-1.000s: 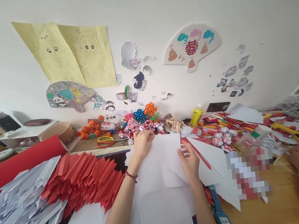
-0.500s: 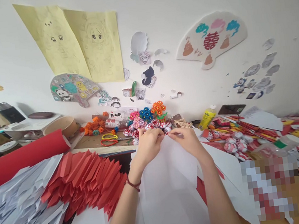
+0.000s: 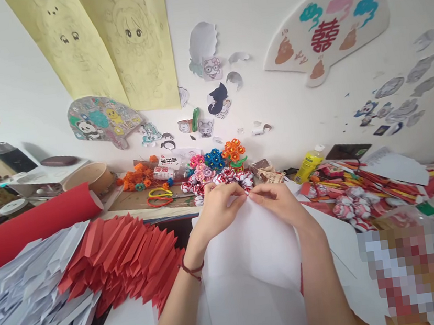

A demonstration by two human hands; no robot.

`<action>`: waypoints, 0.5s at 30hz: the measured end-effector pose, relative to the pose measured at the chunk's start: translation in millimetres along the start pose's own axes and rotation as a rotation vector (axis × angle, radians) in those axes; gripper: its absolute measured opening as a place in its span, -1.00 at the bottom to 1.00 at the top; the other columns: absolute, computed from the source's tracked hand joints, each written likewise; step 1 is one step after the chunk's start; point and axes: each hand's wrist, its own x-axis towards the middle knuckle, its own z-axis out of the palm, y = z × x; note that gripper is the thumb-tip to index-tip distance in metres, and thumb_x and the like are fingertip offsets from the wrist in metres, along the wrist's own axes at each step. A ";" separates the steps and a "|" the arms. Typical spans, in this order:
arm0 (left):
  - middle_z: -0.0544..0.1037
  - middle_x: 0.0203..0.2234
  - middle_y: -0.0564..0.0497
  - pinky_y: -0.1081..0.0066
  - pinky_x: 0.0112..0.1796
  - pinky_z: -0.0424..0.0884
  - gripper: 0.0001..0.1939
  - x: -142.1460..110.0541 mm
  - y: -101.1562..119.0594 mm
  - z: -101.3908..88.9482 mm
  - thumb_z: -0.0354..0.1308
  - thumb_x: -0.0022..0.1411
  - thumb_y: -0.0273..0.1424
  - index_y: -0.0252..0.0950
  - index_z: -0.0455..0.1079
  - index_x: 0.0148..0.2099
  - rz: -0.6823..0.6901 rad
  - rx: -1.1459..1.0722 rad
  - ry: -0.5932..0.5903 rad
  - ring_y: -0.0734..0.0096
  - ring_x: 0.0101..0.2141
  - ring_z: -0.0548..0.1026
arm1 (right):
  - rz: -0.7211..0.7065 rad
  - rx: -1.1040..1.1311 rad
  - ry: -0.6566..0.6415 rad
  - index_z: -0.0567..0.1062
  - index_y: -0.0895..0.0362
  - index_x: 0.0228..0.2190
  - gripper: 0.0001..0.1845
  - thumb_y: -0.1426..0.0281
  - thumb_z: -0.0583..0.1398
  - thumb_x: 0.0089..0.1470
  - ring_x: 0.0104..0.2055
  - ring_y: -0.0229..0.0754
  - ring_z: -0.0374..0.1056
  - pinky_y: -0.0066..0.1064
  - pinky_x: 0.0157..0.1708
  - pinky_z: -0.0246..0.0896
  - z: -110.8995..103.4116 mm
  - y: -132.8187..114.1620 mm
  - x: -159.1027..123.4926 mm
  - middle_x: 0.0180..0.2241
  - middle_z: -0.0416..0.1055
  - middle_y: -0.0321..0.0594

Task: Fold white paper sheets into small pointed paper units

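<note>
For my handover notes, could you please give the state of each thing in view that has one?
White sheet: bowed, held at far edge
Left hand: pinching the sheet
Right hand: pinching the sheet
Red roll: rolled up
Red strips: folded, bunched
White strips: heaped
Yellow bottle: capped

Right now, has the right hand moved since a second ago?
Yes, the right hand has moved left and forward, closer to the orange flowers.
</note>
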 end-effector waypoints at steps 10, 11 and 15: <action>0.55 -0.36 0.13 0.27 -0.05 0.04 -0.87 -3.6 8.6 -5.0 0.03 0.30 -0.34 -0.22 0.36 -0.29 0.050 0.097 0.016 0.39 -0.28 0.43 | -0.014 -0.007 -0.018 0.59 0.14 -0.40 -0.73 0.18 0.25 0.04 -0.32 -0.14 0.39 -0.39 -0.33 0.25 2.5 -1.2 -1.4 -0.39 0.51 -0.22; 0.55 -0.37 0.13 0.27 -0.05 0.04 -0.87 -3.6 8.7 -4.9 0.02 0.30 -0.36 -0.22 0.35 -0.30 0.052 0.108 0.017 0.39 -0.28 0.42 | -0.010 0.006 -0.020 0.59 0.14 -0.39 -0.73 0.19 0.25 0.05 -0.31 -0.13 0.39 -0.39 -0.32 0.26 3.3 -1.7 -1.3 -0.38 0.51 -0.22; 0.52 -0.39 0.13 0.27 -0.07 0.05 -0.89 -3.7 8.4 -4.2 0.00 0.30 -0.40 -0.23 0.32 -0.30 0.070 0.137 0.050 0.40 -0.29 0.40 | 0.008 0.066 -0.006 0.58 0.15 -0.35 -0.75 0.21 0.24 0.06 -0.28 -0.14 0.41 -0.40 -0.31 0.27 7.9 -2.4 -0.7 -0.35 0.52 -0.21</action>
